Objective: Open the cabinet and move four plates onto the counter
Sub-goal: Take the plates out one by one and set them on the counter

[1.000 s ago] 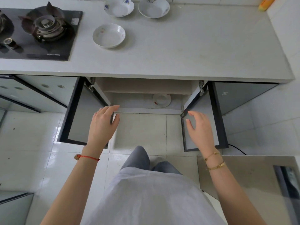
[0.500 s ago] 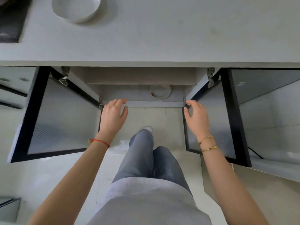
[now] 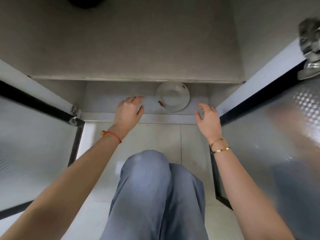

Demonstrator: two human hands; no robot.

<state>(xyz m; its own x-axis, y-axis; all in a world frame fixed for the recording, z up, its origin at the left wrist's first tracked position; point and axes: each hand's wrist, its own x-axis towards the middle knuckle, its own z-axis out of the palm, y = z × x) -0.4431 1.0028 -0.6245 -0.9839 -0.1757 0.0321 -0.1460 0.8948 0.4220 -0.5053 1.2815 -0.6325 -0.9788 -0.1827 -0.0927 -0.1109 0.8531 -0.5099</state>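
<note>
Plates are what you are after, and only one white plate [image 3: 172, 97] with small red marks on its rim shows now, lying flat on the cabinet floor [image 3: 107, 103], right of centre and partly tucked under the shelf [image 3: 135, 49] above it. Both frosted glass doors, the left door [image 3: 34, 144] and the right door [image 3: 277, 135], stand swung wide, so the opening step looks done. The counter is out of view, so you cannot count from here how many plates have reached it; judge that at least this one is left to lift. Whether it is a single plate or the top of a stack is hard to tell.

Your left hand [image 3: 129, 112] reaches over the cabinet's front lip, fingers spread and holding nothing, just left of the plate and not touching it. Your right hand [image 3: 208, 120] hovers near the right door's inner edge, fingers loosely curled apart, also empty, and a little farther from the plate. Apart from the plate, the visible part of the lower compartment holds nothing, and the shelf's surface shows nothing except a dark shape at the far top edge, too cut off to name.
</note>
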